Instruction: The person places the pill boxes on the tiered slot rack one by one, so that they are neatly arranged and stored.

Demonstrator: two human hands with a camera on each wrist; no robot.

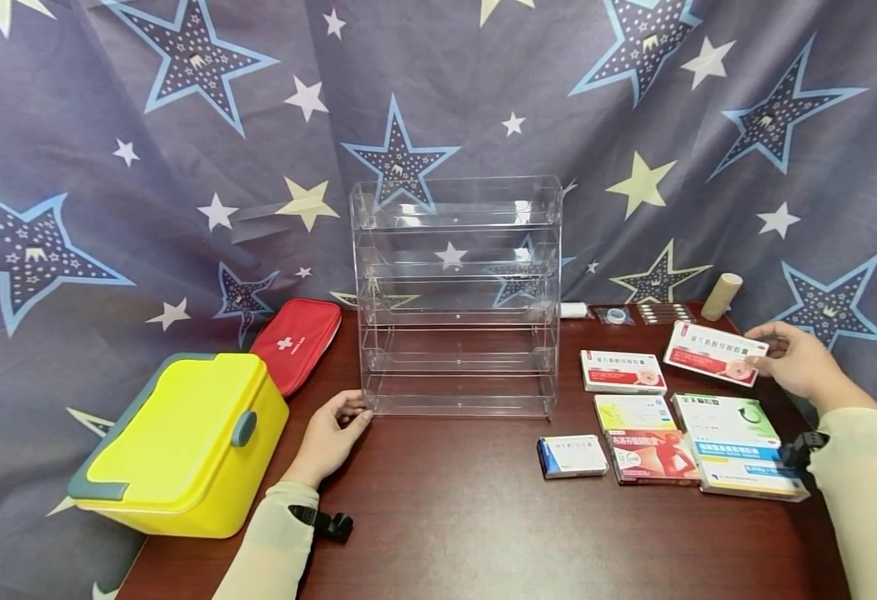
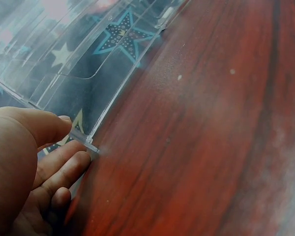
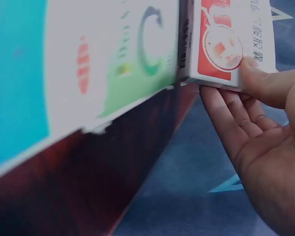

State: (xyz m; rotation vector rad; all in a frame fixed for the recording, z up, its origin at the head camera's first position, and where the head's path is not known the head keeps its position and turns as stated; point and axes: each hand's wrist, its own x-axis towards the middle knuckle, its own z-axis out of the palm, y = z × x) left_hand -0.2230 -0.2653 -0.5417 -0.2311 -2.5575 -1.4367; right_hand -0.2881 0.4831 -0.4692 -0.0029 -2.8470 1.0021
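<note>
My right hand pinches a white-and-red medicine box by its right end, thumb on the printed face and fingers beneath, as the right wrist view shows. A matching medicine box lies just left of it. My left hand is at the lower left corner of a clear acrylic display rack, the corner between thumb and fingers in the left wrist view. The tiered rack stands upright with bare shelves. Nearer me lie a green-and-white box, blue-and-white boxes, a red box and a yellow-and-white box.
A small blue-and-white box lies apart on the dark wooden table. At left are a yellow lidded case and a red first aid pouch. Along the back sit a tan roll and small packets. A star-patterned curtain hangs behind.
</note>
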